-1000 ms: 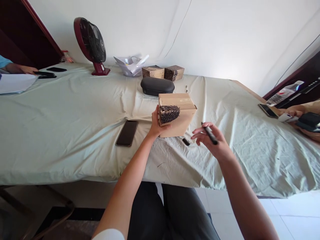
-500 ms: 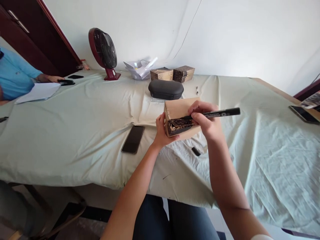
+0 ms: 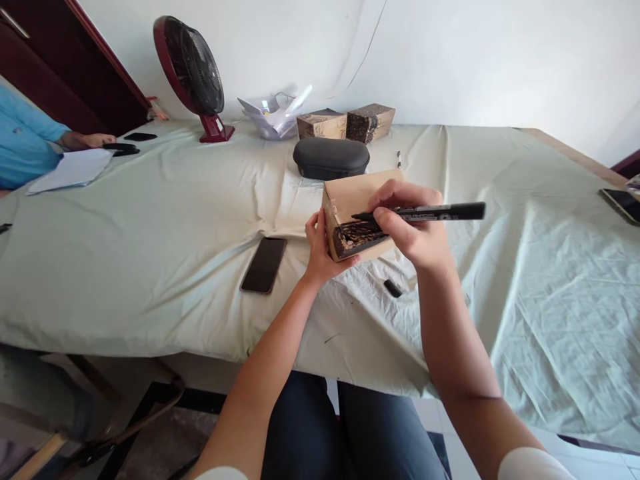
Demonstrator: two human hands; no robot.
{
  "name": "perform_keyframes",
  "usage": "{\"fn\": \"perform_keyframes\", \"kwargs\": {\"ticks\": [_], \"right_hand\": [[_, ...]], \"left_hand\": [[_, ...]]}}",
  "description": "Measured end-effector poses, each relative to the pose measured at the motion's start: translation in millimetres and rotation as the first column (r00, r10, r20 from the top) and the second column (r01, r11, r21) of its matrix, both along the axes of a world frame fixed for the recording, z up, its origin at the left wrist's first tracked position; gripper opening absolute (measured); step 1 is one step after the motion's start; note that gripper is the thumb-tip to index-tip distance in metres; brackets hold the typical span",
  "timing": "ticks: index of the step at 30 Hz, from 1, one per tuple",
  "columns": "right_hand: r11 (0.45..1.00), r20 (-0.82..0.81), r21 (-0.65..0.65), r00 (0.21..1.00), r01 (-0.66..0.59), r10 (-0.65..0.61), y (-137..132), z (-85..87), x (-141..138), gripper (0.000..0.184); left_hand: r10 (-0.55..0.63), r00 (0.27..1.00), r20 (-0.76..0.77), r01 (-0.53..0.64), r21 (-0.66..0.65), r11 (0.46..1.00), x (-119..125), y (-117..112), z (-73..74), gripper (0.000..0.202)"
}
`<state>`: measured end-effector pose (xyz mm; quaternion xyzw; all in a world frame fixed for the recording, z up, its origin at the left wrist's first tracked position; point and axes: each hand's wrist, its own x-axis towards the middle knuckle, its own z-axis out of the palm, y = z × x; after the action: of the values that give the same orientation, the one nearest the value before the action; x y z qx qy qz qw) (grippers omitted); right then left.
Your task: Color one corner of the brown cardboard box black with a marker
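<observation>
My left hand (image 3: 320, 247) grips the left end of a tan cardboard box (image 3: 350, 200), tilted above the table, whose near face is partly covered in black scribble. My right hand (image 3: 413, 227) pinches a black marker pen (image 3: 430, 213), held almost level, its tip against the box's scribbled face. The marker's black cap (image 3: 393, 288) lies on the cloth just below the box. A dark phone (image 3: 264, 265) lies flat to the left of my left hand.
A pale green cloth (image 3: 150, 227) covers the table. Behind the box are a black oval case (image 3: 331, 158), two scribbled boxes (image 3: 345, 123), crumpled white paper (image 3: 273, 117) and a red fan (image 3: 193, 70). At far left another person's hand (image 3: 93, 140) rests by papers. Another phone (image 3: 623, 203) lies at right.
My right hand came in from the right and set the marker tip on the box face. The box has tilted so its scribbled face points more downward. The view has shifted.
</observation>
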<state>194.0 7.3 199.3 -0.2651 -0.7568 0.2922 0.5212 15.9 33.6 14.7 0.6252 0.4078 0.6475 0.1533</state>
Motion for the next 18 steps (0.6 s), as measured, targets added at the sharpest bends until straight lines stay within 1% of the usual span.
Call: {"fn": "perform_keyframes", "kwargs": {"ticks": [2,3,4,5,7,9,12,14,18], "right_hand": [[0.999,-0.036,0.019,0.999,0.026,-0.026,0,-3.4,0,0.035],[0.999,-0.05,0.027,0.998,0.031,-0.03,0,-4.9,0,0.038],[0.999,-0.055,0.036,0.998,0.028,-0.026,0,-6.4,0,0.039],[0.999,-0.053,0.047,0.998,0.019,-0.016,1,-7.9,-1,0.039],[0.997,-0.043,0.077,0.999,-0.007,0.011,3,-11.3,-4,0.036],[0.992,-0.056,0.122,0.998,-0.011,0.018,5,-15.8,-8,0.033],[0.973,-0.126,0.226,0.992,0.047,-0.019,10,-24.4,-14,0.03],[0.951,-0.159,0.299,0.987,0.083,-0.036,14,-29.8,-18,0.028],[0.896,-0.135,0.433,0.99,0.102,-0.048,22,-37.4,-23,0.026]], "left_hand": [[0.144,0.988,-0.048,-0.139,0.102,0.985,-3,-1,5.0,0.142],[0.206,0.977,-0.056,-0.197,0.131,0.971,-5,-2,7.7,0.141],[0.24,0.97,-0.048,-0.232,0.137,0.963,-7,-2,10.2,0.14],[0.242,0.97,-0.035,-0.235,0.131,0.963,-9,-2,12.3,0.138],[0.189,0.982,-0.001,-0.187,0.126,0.974,-12,-2,14.5,0.133],[0.101,0.995,0.019,-0.103,0.128,0.986,-13,-1,13.6,0.126],[-0.006,1.0,0.007,0.005,0.101,0.995,-10,-1,9.3,0.119],[-0.026,1.0,0.002,0.025,0.074,0.997,-7,-2,7.0,0.12],[0.004,1.0,0.029,-0.005,0.047,0.999,-3,-4,6.6,0.12]]}}
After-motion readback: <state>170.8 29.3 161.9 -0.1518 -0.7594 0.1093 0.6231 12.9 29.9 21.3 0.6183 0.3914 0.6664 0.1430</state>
